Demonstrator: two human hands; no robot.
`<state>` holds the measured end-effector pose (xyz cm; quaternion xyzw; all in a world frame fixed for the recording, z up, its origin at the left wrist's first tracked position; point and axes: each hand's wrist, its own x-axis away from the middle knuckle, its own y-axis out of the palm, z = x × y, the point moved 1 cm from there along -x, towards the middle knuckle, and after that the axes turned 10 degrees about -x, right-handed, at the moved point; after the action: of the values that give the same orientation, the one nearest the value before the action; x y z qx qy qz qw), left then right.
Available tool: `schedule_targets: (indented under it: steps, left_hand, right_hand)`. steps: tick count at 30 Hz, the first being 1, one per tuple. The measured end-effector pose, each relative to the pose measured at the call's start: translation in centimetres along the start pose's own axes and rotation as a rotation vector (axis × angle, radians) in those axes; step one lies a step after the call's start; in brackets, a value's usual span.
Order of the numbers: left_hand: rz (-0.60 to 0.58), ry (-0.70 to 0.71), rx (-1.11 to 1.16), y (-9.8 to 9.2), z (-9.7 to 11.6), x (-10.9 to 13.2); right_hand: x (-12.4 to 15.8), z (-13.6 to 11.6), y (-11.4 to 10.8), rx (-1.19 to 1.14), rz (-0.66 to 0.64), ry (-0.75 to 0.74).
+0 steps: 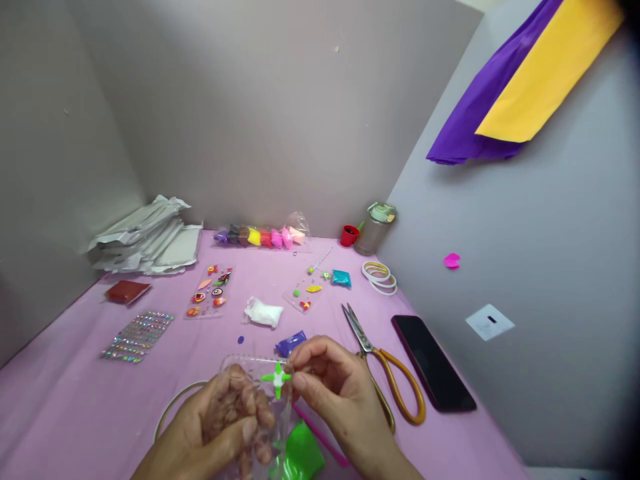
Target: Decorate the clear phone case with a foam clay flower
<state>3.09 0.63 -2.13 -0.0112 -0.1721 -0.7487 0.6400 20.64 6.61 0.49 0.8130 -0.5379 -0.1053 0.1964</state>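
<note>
My left hand [225,417] is closed around a clear plastic phone case [250,367], with its fingers behind the case. A small green clay shape [276,378] with several points sits on the case. My right hand [335,390] pinches at that green shape with thumb and fingertips. A bag of bright green clay [300,453] lies under my hands. A small purple clay bag [290,343] lies just beyond my fingers.
On the pink table [75,400] lie orange-handled scissors [385,367], a black phone [433,363], a white clay bag [263,312], sticker sheets [210,291], a gem sheet [137,337], tape rolls [380,277], a row of clay bags [263,237], a bottle [375,229], stacked papers [145,237].
</note>
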Motion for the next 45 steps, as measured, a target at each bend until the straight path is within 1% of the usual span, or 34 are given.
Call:
schedule_targets:
  steps: [3, 10, 14, 20, 25, 28, 31, 34, 40, 43, 45]
  left_hand:
    - [0.009, 0.008, -0.007, 0.1, 0.0, 0.0]
    - [0.027, 0.035, -0.058, -0.1, -0.5, 0.0]
    - [0.027, 0.039, -0.053, 0.0, -0.4, 0.1]
    - [0.057, 0.027, -0.046, 0.4, 0.0, 0.1]
    - [0.041, 0.024, -0.040, 0.2, -0.2, 0.1]
    - [0.032, 0.027, -0.021, 0.1, -0.4, 0.1]
    - [0.052, 0.017, 0.007, 0.1, -0.6, 0.1]
    - [0.060, 0.009, 0.002, 0.1, -0.6, 0.1]
    - [0.031, -0.015, 0.052, 0.1, -0.1, 0.2]
    - [-0.001, -0.018, 0.034, 0.1, 0.3, 0.3]
    - [0.000, -0.005, 0.011, 0.1, 0.5, 0.2]
  right_hand:
    - [0.1, 0.2, 0.0, 0.049, 0.038, -0.001]
    - [0.1, 0.4, 0.1, 0.051, 0.045, 0.010]
    - [0.1, 0.3, 0.1, 0.052, 0.053, 0.018]
    - [0.1, 0.2, 0.1, 0.026, 0.023, 0.003]
    - [0.1, 0.1, -0.1, -0.009, -0.039, -0.035]
    - [0.1, 0.2, -0.1, -0.031, -0.031, -0.023]
    - [0.0, 0.3, -0.1, -0.052, -0.024, -0.012]
    - [0.0, 0.2, -0.1, -0.033, -0.039, -0.033]
    - [0.3, -0.1, -0.1, -0.031, -0.062, -0.055]
    - [0.3, -0.1, 0.0, 0.026, -0.057, -0.081]
    - [0.3, -0.2, -0.1, 0.147, -0.054, -0.160]
